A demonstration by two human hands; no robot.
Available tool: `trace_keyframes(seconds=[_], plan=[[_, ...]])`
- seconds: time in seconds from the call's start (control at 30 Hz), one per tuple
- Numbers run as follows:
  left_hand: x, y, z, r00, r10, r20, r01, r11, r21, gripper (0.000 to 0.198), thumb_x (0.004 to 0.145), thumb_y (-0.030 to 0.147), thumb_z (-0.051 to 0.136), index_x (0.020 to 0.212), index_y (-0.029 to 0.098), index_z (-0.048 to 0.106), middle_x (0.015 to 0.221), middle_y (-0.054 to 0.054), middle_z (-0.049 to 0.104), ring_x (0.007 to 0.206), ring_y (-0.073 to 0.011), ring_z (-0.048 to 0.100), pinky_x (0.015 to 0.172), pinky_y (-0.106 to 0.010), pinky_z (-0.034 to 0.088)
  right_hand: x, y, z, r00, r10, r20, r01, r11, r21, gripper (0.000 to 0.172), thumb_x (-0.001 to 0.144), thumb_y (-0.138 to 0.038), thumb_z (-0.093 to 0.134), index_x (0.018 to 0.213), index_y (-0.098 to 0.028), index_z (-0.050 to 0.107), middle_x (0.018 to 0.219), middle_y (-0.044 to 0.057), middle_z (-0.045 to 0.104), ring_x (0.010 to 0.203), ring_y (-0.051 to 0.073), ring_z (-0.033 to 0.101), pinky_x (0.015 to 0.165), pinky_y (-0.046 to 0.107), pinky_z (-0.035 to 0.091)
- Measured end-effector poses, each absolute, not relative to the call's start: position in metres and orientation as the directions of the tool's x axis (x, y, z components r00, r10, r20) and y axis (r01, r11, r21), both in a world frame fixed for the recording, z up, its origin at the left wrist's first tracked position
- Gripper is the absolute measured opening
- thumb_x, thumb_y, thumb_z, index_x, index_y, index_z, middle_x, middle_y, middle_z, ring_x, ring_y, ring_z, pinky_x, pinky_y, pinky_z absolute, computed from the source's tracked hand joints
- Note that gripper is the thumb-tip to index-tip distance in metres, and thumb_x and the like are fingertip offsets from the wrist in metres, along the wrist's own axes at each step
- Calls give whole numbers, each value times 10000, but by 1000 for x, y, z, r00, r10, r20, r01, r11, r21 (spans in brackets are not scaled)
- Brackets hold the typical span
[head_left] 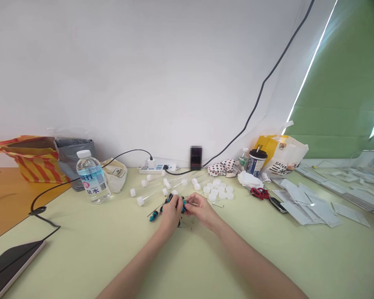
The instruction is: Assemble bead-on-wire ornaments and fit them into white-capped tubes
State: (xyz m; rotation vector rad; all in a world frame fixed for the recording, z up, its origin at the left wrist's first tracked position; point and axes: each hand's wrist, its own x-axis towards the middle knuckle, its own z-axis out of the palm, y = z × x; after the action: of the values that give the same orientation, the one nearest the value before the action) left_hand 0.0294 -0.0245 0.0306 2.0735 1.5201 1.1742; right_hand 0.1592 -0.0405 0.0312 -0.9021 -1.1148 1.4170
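Both hands meet over a small black-and-blue assembly [183, 205] near the middle of the table. My left hand [171, 215] is closed round its left side, and the fingers hide much of it. My right hand [202, 209] pinches at its right side, with thumb and fingertips together. A blue-and-black piece [153, 215] sticks out to the left of my left hand; I cannot tell whether it is joined to the assembly. Thin metal rods or screws [218, 205] lie close by. Behind the hands are clear tubes with white caps [140, 201] and several loose white caps [214, 192].
A water bottle [92, 178] stands left, before paper and plastic bags. Along the wall is a power strip [157, 167] with cables. To the right are red-handled scissors [259, 193], a lidded cup [256, 162] and flat white packets [311, 207]. A dark tablet-like device [14, 265] lies front left.
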Motion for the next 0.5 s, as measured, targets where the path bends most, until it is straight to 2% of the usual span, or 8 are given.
trace_keyframes(seconds=[0.07, 0.17, 0.23, 0.3, 0.37, 0.43, 0.5], plan=[[29, -24, 30, 91, 898, 429, 643, -383, 664, 237, 816, 334, 314, 621, 211, 369, 495, 54, 383, 446, -105, 361, 491, -216, 286, 159, -41, 32, -159, 985, 62, -326, 7, -945, 420, 555, -413, 764, 833, -188, 544, 743, -19, 570, 644, 125, 594, 590, 274, 499], [29, -23, 28, 97, 897, 431, 642, -387, 662, 238, 820, 337, 326, 630, 208, 391, 492, 55, 394, 444, -104, 372, 491, -215, 293, 158, -41, 32, -176, 984, -34, -305, -87, -948, 406, 632, -508, 677, 811, -175, 529, 669, -13, 559, 548, 123, 575, 514, 276, 482], [29, -23, 27, 99, 896, 433, 644, -389, 659, 234, 817, 332, 334, 630, 207, 398, 487, 57, 393, 441, -102, 372, 488, -213, 291, 158, -42, 32, -163, 987, -3, -280, -49, -959, 406, 589, -473, 722, 775, -170, 526, 655, -23, 546, 527, 110, 561, 510, 264, 478], [29, -22, 27, 93, 893, 441, 646, -391, 655, 233, 814, 330, 333, 624, 208, 389, 493, 56, 392, 447, -102, 374, 490, -214, 288, 158, -43, 34, -161, 985, 64, -303, 13, -953, 430, 526, -388, 784, 815, -188, 536, 740, -22, 559, 617, 116, 583, 574, 269, 502], [29, -22, 27, 92, 891, 444, 644, -393, 657, 237, 815, 338, 325, 622, 210, 372, 495, 56, 383, 451, -104, 373, 495, -215, 289, 158, -43, 35, -181, 983, 37, -327, -25, -945, 429, 560, -417, 760, 855, -203, 532, 786, -11, 569, 663, 132, 598, 591, 286, 513], [29, -22, 27, 98, 894, 438, 640, -393, 660, 243, 816, 349, 319, 619, 212, 357, 486, 59, 366, 446, -106, 366, 497, -217, 289, 158, -43, 35, -191, 980, -49, -307, -107, -946, 404, 639, -518, 666, 822, -188, 521, 704, -6, 566, 579, 137, 592, 514, 286, 497], [29, -21, 27, 100, 899, 427, 640, -387, 664, 245, 815, 352, 319, 617, 212, 351, 482, 60, 364, 443, -105, 362, 495, -216, 285, 158, -43, 34, -176, 983, -50, -283, -99, -954, 406, 639, -531, 658, 774, -176, 516, 639, -16, 545, 517, 128, 574, 485, 279, 484]])
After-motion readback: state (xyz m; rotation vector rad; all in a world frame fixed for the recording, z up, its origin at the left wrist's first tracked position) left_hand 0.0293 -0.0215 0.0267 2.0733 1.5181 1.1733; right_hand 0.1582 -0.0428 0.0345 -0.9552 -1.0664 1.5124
